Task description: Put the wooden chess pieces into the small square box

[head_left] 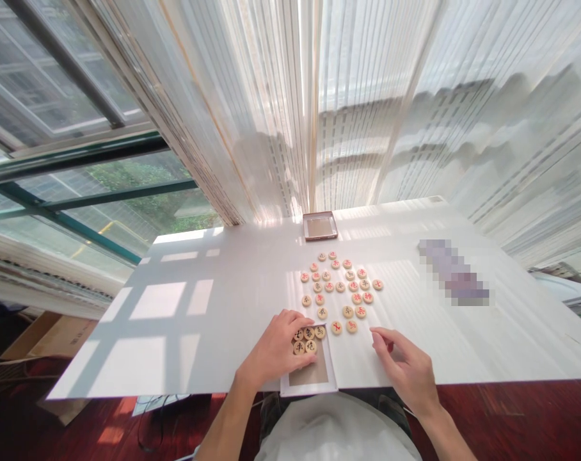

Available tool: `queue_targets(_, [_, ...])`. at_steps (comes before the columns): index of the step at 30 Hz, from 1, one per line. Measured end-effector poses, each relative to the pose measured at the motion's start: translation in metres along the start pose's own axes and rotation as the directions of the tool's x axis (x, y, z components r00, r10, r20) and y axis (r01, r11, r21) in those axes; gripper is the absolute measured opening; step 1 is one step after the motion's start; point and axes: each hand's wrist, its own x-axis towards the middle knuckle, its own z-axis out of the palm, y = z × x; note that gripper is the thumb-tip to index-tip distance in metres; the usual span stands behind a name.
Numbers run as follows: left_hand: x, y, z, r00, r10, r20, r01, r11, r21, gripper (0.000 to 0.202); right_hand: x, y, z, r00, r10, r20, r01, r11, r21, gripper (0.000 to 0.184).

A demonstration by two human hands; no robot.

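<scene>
Several round wooden game pieces (341, 286) with red or black characters lie spread on the white table (214, 320). A shallow box tray (314, 378) sits at the near edge and holds several black-marked pieces (306, 339) in its top left corner. My left hand (276, 349) rests on the tray's left side, fingers curled beside those pieces. My right hand (403, 365) lies on the table to the right of the tray, fingers loosely bent, nothing visible in it. The nearest loose pieces (343, 327) lie between both hands.
A small brown box lid (320, 225) sits at the table's far edge by the sheer curtains (391, 96). A blurred object (456, 272) lies at the right. A window (79, 160) is at left; cardboard boxes (50, 336) stand on the red floor.
</scene>
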Motion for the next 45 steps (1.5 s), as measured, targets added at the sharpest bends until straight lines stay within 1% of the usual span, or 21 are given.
queue_targets(3, [0.0, 0.0, -0.003, 1.0, 0.025, -0.014, -0.025, 0.999, -0.027, 0.05, -0.001, 0.002, 0.001, 1.0, 0.002, 0.002, -0.002, 1.0, 0.006, 0.022])
queue_targets(6, [0.0, -0.001, -0.009, 0.999, 0.013, -0.039, -0.015, 0.998, -0.061, 0.04, -0.002, 0.006, 0.001, 0.999, 0.027, 0.021, -0.028, 0.999, 0.023, 0.022])
queue_targets(12, [0.01, -0.014, -0.019, 0.986, -0.06, -0.157, 0.036, 0.988, -0.152, 0.02, 0.005, 0.006, -0.003, 0.976, 0.202, 0.078, -0.208, 0.975, 0.081, 0.026])
queue_targets(15, [0.02, -0.022, -0.023, 0.977, -0.085, -0.195, 0.052, 0.984, -0.17, 0.019, 0.007, 0.005, -0.005, 0.966, 0.241, 0.096, -0.25, 0.962, 0.108, 0.028])
queue_targets(18, [0.031, -0.03, -0.026, 0.976, -0.072, -0.205, 0.041, 0.988, -0.149, 0.019, 0.007, 0.007, -0.004, 0.965, 0.236, 0.113, -0.247, 0.964, 0.1, 0.028])
queue_targets(21, [0.041, -0.036, -0.024, 0.983, -0.047, -0.177, 0.021, 0.989, -0.146, 0.02, 0.005, 0.009, -0.002, 0.966, 0.225, 0.126, -0.237, 0.967, 0.093, 0.028])
queue_targets(24, [0.051, -0.042, -0.017, 0.989, -0.017, -0.148, -0.004, 0.99, -0.14, 0.023, 0.004, 0.009, 0.0, 0.965, 0.226, 0.133, -0.239, 0.967, 0.089, 0.028])
queue_targets(28, [0.059, -0.047, -0.008, 0.986, -0.002, -0.166, -0.019, 0.992, -0.124, 0.025, 0.003, 0.005, -0.001, 0.962, 0.233, 0.14, -0.245, 0.966, 0.078, 0.029])
queue_targets(31, [0.06, -0.048, -0.005, 0.985, -0.004, -0.17, -0.018, 0.991, -0.131, 0.025, 0.004, 0.002, -0.001, 0.964, 0.235, 0.129, -0.244, 0.968, 0.064, 0.029])
queue_targets(35, [0.059, -0.047, -0.004, 0.983, -0.003, -0.182, -0.024, 0.989, -0.144, 0.019, 0.004, 0.003, 0.001, 0.968, 0.222, 0.12, -0.229, 0.972, 0.052, 0.029])
queue_targets(39, [0.056, -0.045, -0.005, 0.98, -0.021, -0.196, -0.02, 0.978, -0.206, 0.018, 0.005, 0.006, 0.001, 0.967, 0.223, 0.127, -0.231, 0.971, 0.054, 0.03])
queue_targets(43, [0.048, -0.033, -0.008, 0.982, 0.007, -0.188, -0.063, 0.954, -0.292, 0.02, 0.005, 0.004, 0.003, 0.96, 0.239, 0.145, -0.255, 0.961, 0.11, 0.029])
queue_targets(45, [0.042, -0.022, -0.01, 0.981, 0.039, -0.189, -0.101, 0.939, -0.33, 0.022, 0.007, -0.001, 0.007, 0.96, 0.216, 0.178, -0.246, 0.954, 0.169, 0.026])
